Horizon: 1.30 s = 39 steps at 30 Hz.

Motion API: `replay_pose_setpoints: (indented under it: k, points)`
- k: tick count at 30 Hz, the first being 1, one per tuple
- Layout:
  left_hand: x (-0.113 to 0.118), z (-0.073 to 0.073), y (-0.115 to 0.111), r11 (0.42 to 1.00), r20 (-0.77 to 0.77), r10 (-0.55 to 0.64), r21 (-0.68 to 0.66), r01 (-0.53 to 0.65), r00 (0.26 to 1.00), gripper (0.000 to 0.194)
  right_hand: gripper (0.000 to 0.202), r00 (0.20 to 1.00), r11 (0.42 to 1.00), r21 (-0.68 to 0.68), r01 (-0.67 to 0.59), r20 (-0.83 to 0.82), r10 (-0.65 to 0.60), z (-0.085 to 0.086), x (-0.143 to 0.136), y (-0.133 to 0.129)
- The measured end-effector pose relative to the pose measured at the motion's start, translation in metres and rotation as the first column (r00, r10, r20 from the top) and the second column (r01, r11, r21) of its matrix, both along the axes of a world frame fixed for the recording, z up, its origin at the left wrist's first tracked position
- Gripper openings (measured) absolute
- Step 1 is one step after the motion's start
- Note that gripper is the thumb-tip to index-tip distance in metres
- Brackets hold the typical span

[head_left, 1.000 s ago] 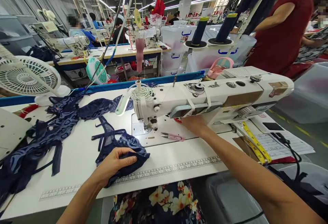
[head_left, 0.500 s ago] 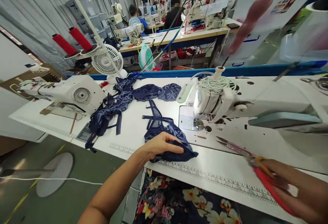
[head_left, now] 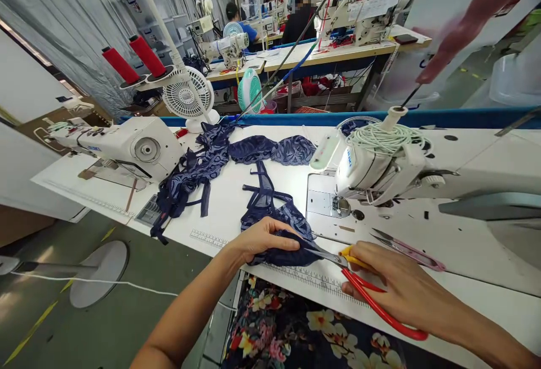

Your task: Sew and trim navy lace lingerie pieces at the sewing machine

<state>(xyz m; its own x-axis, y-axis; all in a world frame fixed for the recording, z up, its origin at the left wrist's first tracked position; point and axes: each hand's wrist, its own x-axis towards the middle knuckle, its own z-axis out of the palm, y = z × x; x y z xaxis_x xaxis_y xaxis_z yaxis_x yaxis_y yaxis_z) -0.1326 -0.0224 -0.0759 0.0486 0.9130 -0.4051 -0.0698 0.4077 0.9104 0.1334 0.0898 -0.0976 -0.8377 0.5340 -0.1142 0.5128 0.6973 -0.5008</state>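
Observation:
My left hand [head_left: 270, 240] pinches the near edge of a navy bra [head_left: 276, 211] with patterned cups and sheer straps, lying at the table's front. In my right hand [head_left: 380, 279] is a pair of scissors [head_left: 359, 284] with one red and one yellow handle. Their blades reach the bra's dark edge close to my left fingertips; the tips are partly hidden in the cloth. A pair of pink thread snips [head_left: 414, 250] lies on the table just beyond my right hand. Behind the held piece lie navy bra cups [head_left: 273, 150] and a heap of navy pieces [head_left: 194, 172].
A sewing machine [head_left: 372, 160] with pale green cord around its top stands to the right. Another sewing machine [head_left: 127, 146] is at the left, below red thread cones [head_left: 120, 65]. A printed ruler [head_left: 313, 279] runs along the table's front edge. People sit at machines farther back.
My right hand has come left with the scissors, bringing their blades to the bra's edge. The pink snips now show apart from them on the table. My left hand keeps its pinch.

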Motion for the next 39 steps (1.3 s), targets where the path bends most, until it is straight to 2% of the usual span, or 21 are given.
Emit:
replay_pose_setpoints:
  k: [3, 8, 12, 18, 22, 26, 32, 35, 39]
  points:
    - [0.001, -0.001, 0.001, 1.0, 0.0, -0.005, 0.008, 0.005, 1.0, 0.031, 0.031, 0.997, 0.993, -0.102, -0.051, 0.054, 0.056, -0.002, -0.003, -0.002]
    - [0.002, -0.001, 0.002, 1.0, 0.013, 0.004, 0.019, -0.004, 1.0, 0.03, 0.042, 0.998, 0.995, -0.086, -0.044, 0.044, 0.048, 0.003, -0.006, -0.005]
    - [0.001, -0.001, 0.002, 1.0, 0.016, -0.016, 0.023, 0.016, 1.0, 0.025, 0.051, 0.996, 0.988, -0.145, -0.043, 0.066, 0.053, 0.005, -0.002, -0.005]
    - [0.002, -0.002, 0.004, 0.998, -0.001, -0.055, 0.037, 0.055, 0.998, 0.026, 0.044, 0.992, 0.97, -0.241, -0.016, 0.121, 0.046, 0.006, 0.002, -0.005]
    - [0.004, -0.002, 0.006, 0.998, -0.012, -0.06, 0.02, 0.06, 0.998, 0.03, 0.037, 0.984, 0.978, -0.209, -0.009, 0.171, 0.046, 0.011, 0.001, -0.008]
    - [0.005, -0.001, 0.007, 0.998, -0.005, -0.06, 0.018, 0.06, 0.998, 0.031, 0.036, 0.989, 0.977, -0.211, -0.023, 0.136, 0.053, 0.011, 0.0, -0.009]
    - [0.003, -0.005, 0.007, 0.996, 0.025, -0.078, 0.035, 0.077, 0.997, 0.026, 0.047, 0.995, 0.925, -0.379, -0.021, 0.086, 0.058, 0.002, 0.002, -0.005]
    - [0.002, -0.007, 0.008, 0.997, 0.026, -0.071, 0.031, 0.07, 0.997, 0.024, 0.042, 0.992, 0.935, -0.355, -0.003, 0.114, 0.047, 0.004, 0.004, -0.004]
    - [0.005, -0.008, 0.01, 0.995, 0.021, -0.094, 0.022, 0.093, 0.995, 0.024, 0.034, 0.988, 0.975, -0.222, -0.025, 0.144, 0.059, 0.01, 0.001, -0.006]
